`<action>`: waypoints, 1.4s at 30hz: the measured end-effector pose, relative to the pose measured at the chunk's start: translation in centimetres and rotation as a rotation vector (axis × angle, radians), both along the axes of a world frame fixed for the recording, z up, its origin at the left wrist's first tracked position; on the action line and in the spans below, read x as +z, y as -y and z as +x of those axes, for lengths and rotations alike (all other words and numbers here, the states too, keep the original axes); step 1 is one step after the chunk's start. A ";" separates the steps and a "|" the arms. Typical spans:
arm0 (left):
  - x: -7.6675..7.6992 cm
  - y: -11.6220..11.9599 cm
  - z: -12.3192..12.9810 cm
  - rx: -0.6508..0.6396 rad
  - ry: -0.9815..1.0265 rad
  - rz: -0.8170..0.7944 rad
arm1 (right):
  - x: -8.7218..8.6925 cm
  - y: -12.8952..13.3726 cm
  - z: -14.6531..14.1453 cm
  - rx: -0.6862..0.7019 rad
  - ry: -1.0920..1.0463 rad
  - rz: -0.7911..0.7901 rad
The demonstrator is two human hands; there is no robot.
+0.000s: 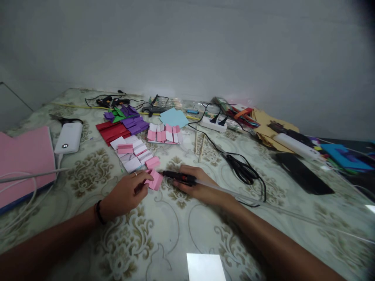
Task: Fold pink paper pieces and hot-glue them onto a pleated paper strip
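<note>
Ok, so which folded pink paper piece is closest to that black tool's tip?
The pink piece touched by the left hand, right in front of the black tool. The other pink pieces lie farther from the tip, toward the wall.

Left hand in a pinch; right hand curled

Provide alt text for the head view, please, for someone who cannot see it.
A person's left hand holds a folded pink paper on a patterned tabletop while the right hand points what looks like a black glue gun at it. Nearby lie more folded papers in white, pink, red and purple, a power strip and a coiled black cable.
</note>
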State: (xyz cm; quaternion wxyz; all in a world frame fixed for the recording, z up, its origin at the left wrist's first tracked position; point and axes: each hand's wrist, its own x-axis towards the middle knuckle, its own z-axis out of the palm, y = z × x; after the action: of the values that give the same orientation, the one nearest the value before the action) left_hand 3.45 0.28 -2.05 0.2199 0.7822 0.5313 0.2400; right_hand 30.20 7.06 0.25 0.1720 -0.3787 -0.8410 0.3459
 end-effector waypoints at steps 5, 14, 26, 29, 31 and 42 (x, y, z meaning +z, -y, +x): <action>-0.1 0.0 0.0 -0.024 -0.015 0.089 | 0.2 -1.4 1.5 -0.079 0.055 0.105; -0.1 0.2 0.2 -0.131 -0.032 0.344 | -1.0 -4.4 5.0 -0.038 0.279 0.341; -0.5 1.1 0.2 -0.229 -0.203 0.492 | 0.0 2.2 -1.3 0.010 -0.163 0.088; -0.1 1.3 0.3 -0.333 -0.202 0.553 | -0.4 2.8 -1.8 0.066 -0.198 0.025; 0.2 1.4 0.5 -0.350 -0.195 0.574 | -0.8 3.0 -2.0 0.114 -0.202 -0.007; 0.2 1.2 0.9 -0.331 -0.102 0.374 | -1.9 3.1 -2.1 0.179 -0.161 -0.006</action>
State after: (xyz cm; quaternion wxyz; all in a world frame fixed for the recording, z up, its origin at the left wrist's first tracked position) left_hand 4.35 -0.95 -1.88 0.0807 0.8967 0.3526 0.2552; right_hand 28.11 3.92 -1.67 0.2065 -0.2736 -0.8539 0.3917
